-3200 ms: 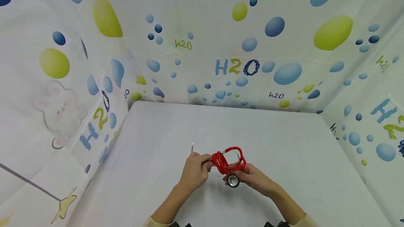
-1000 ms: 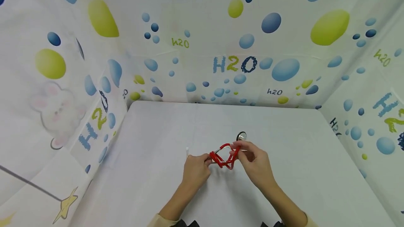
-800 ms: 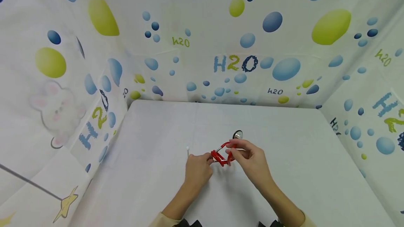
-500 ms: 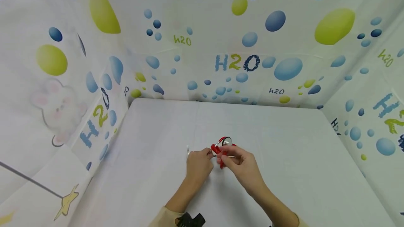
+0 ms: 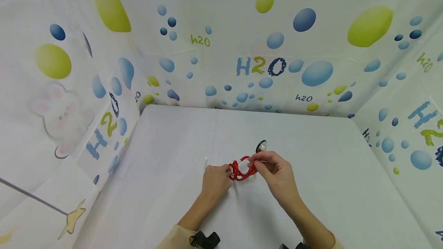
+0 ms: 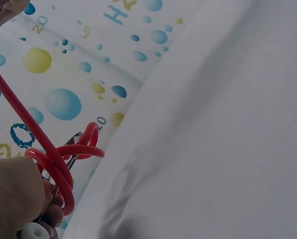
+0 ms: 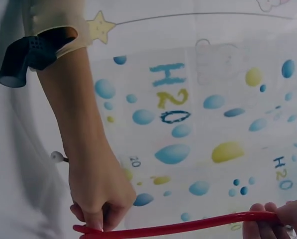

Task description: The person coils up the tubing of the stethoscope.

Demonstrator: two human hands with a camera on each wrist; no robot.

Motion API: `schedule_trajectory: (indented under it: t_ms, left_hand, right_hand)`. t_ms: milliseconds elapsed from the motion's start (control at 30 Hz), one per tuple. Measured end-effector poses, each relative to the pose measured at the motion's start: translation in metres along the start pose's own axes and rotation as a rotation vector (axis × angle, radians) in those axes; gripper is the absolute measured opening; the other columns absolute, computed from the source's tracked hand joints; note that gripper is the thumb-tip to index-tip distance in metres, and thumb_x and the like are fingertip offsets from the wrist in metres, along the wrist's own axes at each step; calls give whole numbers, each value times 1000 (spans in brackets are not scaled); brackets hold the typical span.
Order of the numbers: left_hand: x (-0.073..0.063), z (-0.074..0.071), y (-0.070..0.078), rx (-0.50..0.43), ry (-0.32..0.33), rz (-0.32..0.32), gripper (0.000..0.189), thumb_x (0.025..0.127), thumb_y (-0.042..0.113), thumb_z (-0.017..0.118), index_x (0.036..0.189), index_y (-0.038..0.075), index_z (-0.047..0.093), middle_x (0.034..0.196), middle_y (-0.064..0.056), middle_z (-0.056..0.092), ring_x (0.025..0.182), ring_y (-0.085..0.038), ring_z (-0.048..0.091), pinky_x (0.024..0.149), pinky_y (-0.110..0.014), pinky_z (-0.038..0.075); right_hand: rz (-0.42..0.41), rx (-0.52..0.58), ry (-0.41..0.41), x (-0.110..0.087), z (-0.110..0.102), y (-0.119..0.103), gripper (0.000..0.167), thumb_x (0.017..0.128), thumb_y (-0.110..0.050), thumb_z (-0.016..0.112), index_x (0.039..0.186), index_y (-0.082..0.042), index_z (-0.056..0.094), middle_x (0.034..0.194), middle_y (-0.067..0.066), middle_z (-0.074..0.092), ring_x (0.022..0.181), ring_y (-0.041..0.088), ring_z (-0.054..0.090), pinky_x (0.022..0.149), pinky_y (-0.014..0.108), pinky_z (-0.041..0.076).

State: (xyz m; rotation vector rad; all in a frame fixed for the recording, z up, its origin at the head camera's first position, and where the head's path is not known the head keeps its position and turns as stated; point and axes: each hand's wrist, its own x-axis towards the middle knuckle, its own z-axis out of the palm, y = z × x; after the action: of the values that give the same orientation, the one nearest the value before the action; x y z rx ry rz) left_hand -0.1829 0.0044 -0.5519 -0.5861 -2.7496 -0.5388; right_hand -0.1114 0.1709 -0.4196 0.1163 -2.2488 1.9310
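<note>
A stethoscope with red tubing (image 5: 237,173) is held above the white table, its tube wound in loops around the metal ear tubes. My left hand (image 5: 216,180) grips the ear tubes and the looped part. A white ear tip (image 5: 206,159) sticks up beyond that hand; in the left wrist view an ear tip (image 6: 34,231) shows below the fingers. My right hand (image 5: 278,174) pinches the tube between thumb and fingers, close to the round metal chest piece (image 5: 261,146), which points up past the fingertips. In the right wrist view a red tube (image 7: 183,227) stretches between both hands.
The white table (image 5: 166,137) spreads around the hands. Behind and beside it hangs a white curtain (image 5: 228,41) printed with blue and green drops. A black wrist device (image 5: 205,239) sits at the left sleeve.
Earlier the chest piece hung on the near side of the coil. Half a second ago my right hand was close to my left; it has since moved right, carrying the chest piece away.
</note>
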Motion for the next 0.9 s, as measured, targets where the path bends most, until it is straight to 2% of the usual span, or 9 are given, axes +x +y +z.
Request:
schedule_trajectory:
  t_ms: [167, 333, 467, 633, 733, 800, 900]
  left_hand:
    - [-7, -3, -1, -54, 17, 58, 6, 77, 14, 71, 73, 16, 69, 57, 7, 63, 48, -13, 48, 56, -29, 33]
    - [-14, -5, -4, -137, 37, 141, 4, 78, 12, 73, 78, 15, 72, 66, 8, 69, 55, -8, 57, 61, -26, 36]
    - [-20, -5, -8, -204, 65, 189, 5, 78, 12, 73, 82, 15, 72, 69, 9, 70, 59, -4, 59, 62, -23, 33]
    - [-24, -3, -12, -252, 131, 294, 2, 80, 14, 72, 82, 14, 71, 72, 10, 71, 60, -1, 61, 61, -21, 29]
    - [-24, -1, -12, -251, 154, 382, 4, 78, 15, 73, 81, 15, 71, 72, 10, 71, 60, 1, 60, 61, -21, 29]
    - [-24, -2, -11, -256, 151, 440, 8, 75, 15, 75, 82, 16, 71, 72, 11, 71, 60, 2, 59, 61, -20, 29]
    - [-23, -8, -6, -280, 126, 521, 8, 75, 15, 76, 81, 15, 71, 71, 12, 70, 61, 3, 59, 62, -20, 32]
  right_hand:
    - [37, 70, 86, 5, -8, 9, 22, 90, -10, 63, 109, -3, 55, 105, 13, 69, 89, 22, 70, 81, 28, 54]
    - [194, 227, 203, 16, -21, 19, 34, 88, -17, 66, 112, -8, 43, 103, 7, 71, 87, 20, 72, 81, 30, 54]
    - [319, 382, 268, 21, -30, 29, 36, 90, -21, 64, 116, -14, 40, 102, 1, 72, 90, 17, 71, 83, 28, 53]
    - [397, 528, 317, 26, -35, 39, 32, 91, -20, 61, 114, -15, 39, 105, 2, 71, 91, 15, 71, 84, 27, 52]
    - [381, 501, 321, 29, -35, 45, 26, 91, -19, 62, 107, -14, 42, 102, 1, 72, 91, 17, 71, 82, 27, 53]
    - [358, 419, 287, 33, -34, 48, 25, 90, -20, 63, 105, -13, 44, 101, 1, 72, 91, 17, 71, 81, 28, 53]
    - [320, 246, 185, 40, -34, 56, 26, 90, -22, 64, 110, -10, 52, 106, 5, 71, 91, 15, 71, 80, 27, 54]
